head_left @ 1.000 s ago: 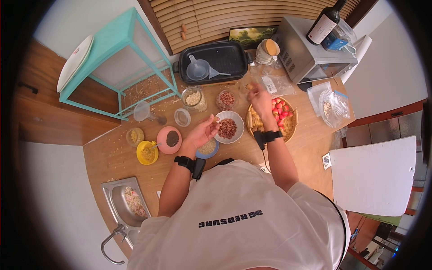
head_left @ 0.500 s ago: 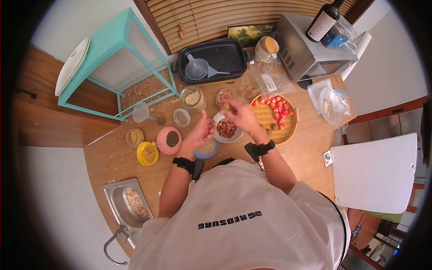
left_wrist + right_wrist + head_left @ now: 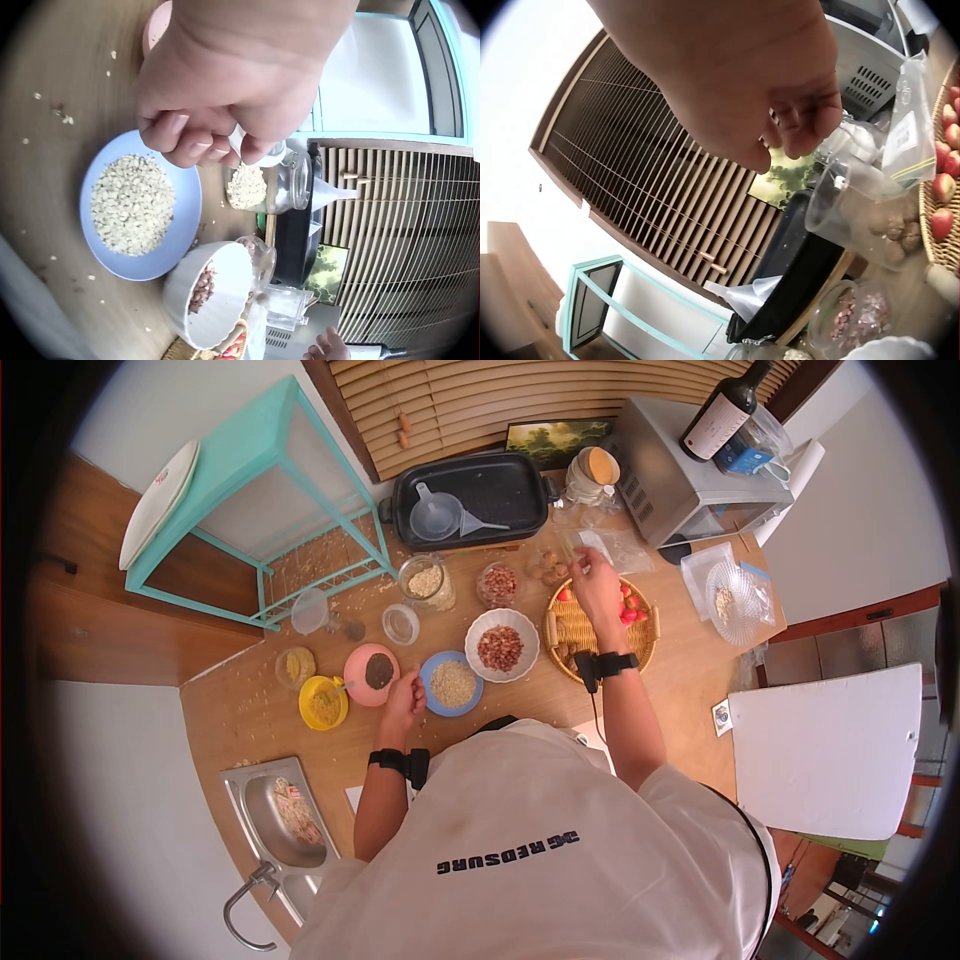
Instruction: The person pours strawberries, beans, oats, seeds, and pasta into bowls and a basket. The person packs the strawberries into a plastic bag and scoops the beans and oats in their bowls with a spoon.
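Observation:
In the head view my left hand [image 3: 405, 698] hovers between the pink bowl [image 3: 357, 689] and the blue plate of oats [image 3: 429, 698]. Its fingers [image 3: 201, 142] hang loosely curled in the left wrist view, with nothing visible in them. My right hand [image 3: 597, 588] is raised above the back of the wicker basket [image 3: 652, 628] with red fruit. The right wrist view shows bent fingers [image 3: 799, 127] and no held thing, near a clear container [image 3: 838, 214] with walnuts [image 3: 909, 234]. A scalloped white bowl [image 3: 531, 639] of reddish nuts lies between the hands.
Behind stand a clear tub of nuts [image 3: 497, 585], an oat jar [image 3: 427, 582], a black pan [image 3: 470, 475] and a microwave [image 3: 670, 485]. A yellow bowl [image 3: 310, 705] sits at left near the sink [image 3: 240, 785]; a teal rack [image 3: 250, 445] is behind.
My right hand has swung from the container area to above the white bowl with a brown roundish thing, then back over the basket. My left hand has withdrawn from the white bowl toward the pink bowl.

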Action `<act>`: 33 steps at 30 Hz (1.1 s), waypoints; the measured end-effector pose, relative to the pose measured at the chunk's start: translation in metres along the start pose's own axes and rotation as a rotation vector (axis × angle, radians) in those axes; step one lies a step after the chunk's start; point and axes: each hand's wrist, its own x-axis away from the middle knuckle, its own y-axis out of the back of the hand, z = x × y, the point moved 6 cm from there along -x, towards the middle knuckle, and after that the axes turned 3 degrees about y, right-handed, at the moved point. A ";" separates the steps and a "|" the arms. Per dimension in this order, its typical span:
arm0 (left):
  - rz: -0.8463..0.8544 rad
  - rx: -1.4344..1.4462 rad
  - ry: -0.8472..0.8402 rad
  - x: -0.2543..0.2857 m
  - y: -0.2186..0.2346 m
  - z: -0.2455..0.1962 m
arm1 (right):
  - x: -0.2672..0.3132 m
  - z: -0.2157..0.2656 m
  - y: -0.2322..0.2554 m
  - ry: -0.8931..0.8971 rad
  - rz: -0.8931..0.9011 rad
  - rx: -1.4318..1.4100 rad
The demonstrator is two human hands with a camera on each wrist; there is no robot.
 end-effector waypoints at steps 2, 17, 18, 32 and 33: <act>-0.053 -0.006 0.017 0.001 0.017 0.015 | 0.011 -0.019 -0.008 -0.020 0.074 0.052; -0.316 0.330 0.242 -0.015 0.048 0.058 | 0.085 -0.092 -0.086 -0.204 0.687 0.250; -0.299 0.331 0.233 -0.016 0.049 0.057 | 0.088 -0.086 -0.078 -0.240 0.669 0.318; -0.323 0.400 0.328 -0.030 0.067 0.070 | 0.106 -0.088 -0.070 -0.158 0.612 0.338; -0.347 0.393 0.336 -0.029 0.066 0.069 | 0.107 -0.094 -0.076 -0.157 0.611 0.340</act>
